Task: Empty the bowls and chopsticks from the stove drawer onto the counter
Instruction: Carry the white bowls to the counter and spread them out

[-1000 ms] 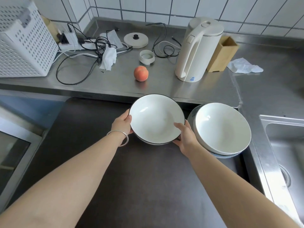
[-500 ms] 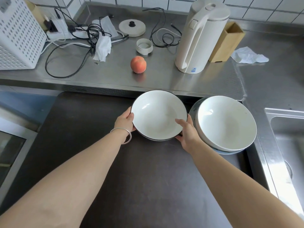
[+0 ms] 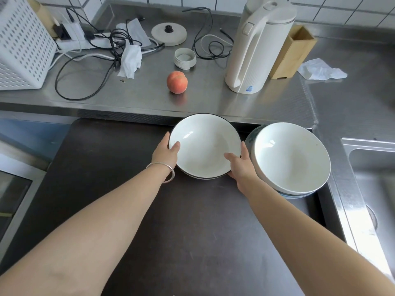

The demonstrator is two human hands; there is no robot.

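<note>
White, dark-rimmed bowl [image 3: 205,146] sits in my two-handed grip: left hand [image 3: 165,153] at nine o'clock, right hand [image 3: 240,165] at four, above the dark stovetop [image 3: 128,189], just beside stacked bowls [image 3: 292,159].

Bowls, white, two stacks.
Dark-rimmed bowl stack [image 3: 205,146] sitting upright beside a tilting second bowl stack [image 3: 291,157], both lying just below the counter [image 3: 213,103].

No readable text anywhere. Only candidate: small blue-and-white sticker [image 3: 249,88] low on the white kettle [image 3: 256,48], near its base; print too small to read. No brands, numbers or signs legible on anything else.
</note>
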